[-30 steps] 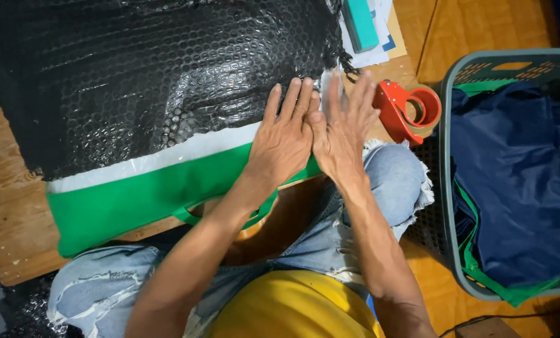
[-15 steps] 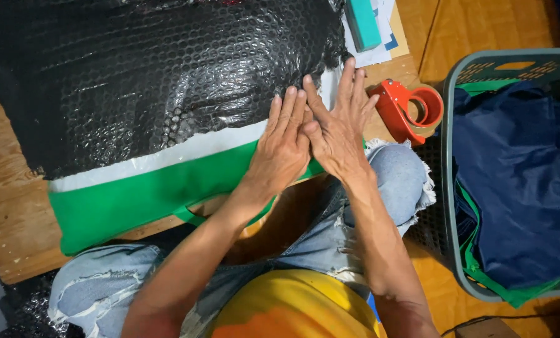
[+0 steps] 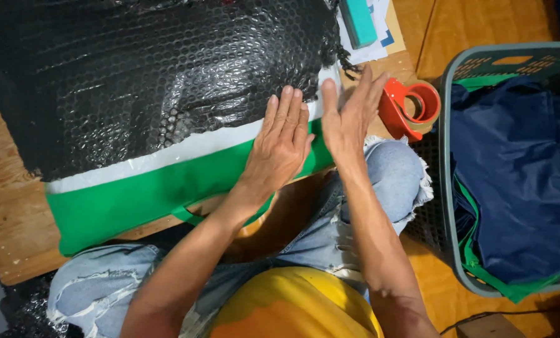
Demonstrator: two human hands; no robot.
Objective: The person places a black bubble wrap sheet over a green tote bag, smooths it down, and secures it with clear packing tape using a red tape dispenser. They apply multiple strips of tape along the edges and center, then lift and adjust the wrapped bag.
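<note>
A green fabric bag point(image 3: 136, 197) with a white strip lies on a wooden board point(image 3: 7, 206), mostly covered by a black bubble-wrap sheet point(image 3: 148, 75). My left hand point(image 3: 280, 147) lies flat, palm down, on the bag's right end at the bubble wrap's lower edge. My right hand point(image 3: 349, 116) is beside it, fingers spread and lifted, near the sheet's right corner. A red tape dispenser point(image 3: 411, 106) sits just right of my right hand. Neither hand holds anything.
A grey plastic basket point(image 3: 449, 200) at the right holds dark blue and green fabric point(image 3: 511, 181). Papers and a teal object point(image 3: 361, 22) lie at the top. My knees in torn jeans point(image 3: 386, 172) are under the board's near edge.
Both hands have slid apart and up the bag. The right hand has lifted and moved right toward the tape dispenser; the left stays pressed flat.
</note>
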